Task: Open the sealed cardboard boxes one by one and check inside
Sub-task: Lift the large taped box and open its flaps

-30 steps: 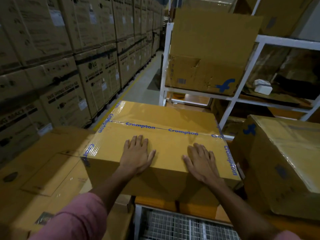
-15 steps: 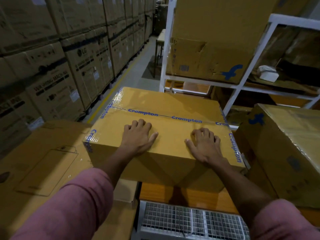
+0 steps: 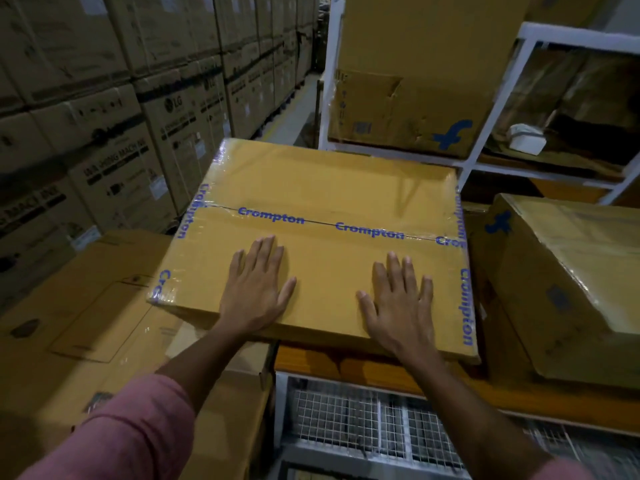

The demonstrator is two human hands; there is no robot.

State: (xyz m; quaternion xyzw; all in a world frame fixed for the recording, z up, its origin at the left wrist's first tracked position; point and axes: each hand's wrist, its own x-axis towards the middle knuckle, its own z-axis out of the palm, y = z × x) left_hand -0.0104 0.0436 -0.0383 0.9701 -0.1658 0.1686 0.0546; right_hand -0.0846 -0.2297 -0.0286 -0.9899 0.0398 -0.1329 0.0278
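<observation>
A flat brown cardboard box (image 3: 329, 188) lies in front of me, sealed with clear tape printed "Crompton" in blue along its centre seam and its edges. My left hand (image 3: 256, 289) lies flat on the near left part of the lid, fingers straight and together. My right hand (image 3: 401, 303) rests flat on the near right part, fingers spread. Neither hand grips anything. The tape along the seam looks unbroken.
A plastic-wrapped box (image 3: 568, 282) stands close on the right and a large carton (image 3: 86, 323) on the left. Behind is a white rack (image 3: 485, 140) holding a dented box (image 3: 408, 109). Stacked appliance cartons (image 3: 121, 98) wall the left aisle. A wire-mesh cage (image 3: 363, 424) sits below.
The view has come closer to the box and tilted down. My right hand's fingers, curled half a second ago, now lie straight. Both hands stay on the lid.
</observation>
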